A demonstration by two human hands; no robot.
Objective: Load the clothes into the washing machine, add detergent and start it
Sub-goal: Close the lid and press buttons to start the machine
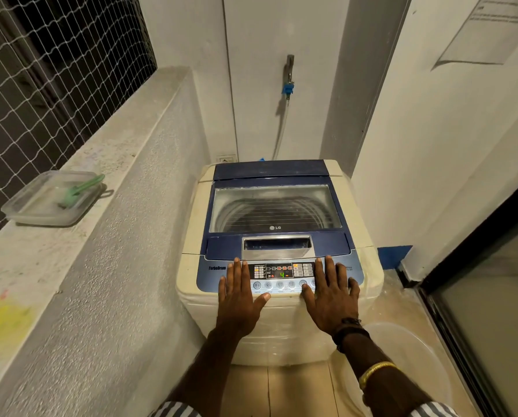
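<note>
Hands spread flat and holding nothing: left hand [239, 299] and right hand [331, 299] resting on the control panel [278, 275] at the near edge of the washing machine [277, 254], lid [274, 206] shut. Rigid, heavy, fixed; best worked by light fingertip presses on the buttons, or by the lid's silver handle recess [277, 245]. Legible: "LG" on the glass, "TurboDrum" at left, green "4" on the display; clear tub with green scoop [54, 197] on the ledge [71, 236].

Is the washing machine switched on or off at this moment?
On. The washing machine control panel shows a lit green "4" and small red indicators between the two hands.
</note>
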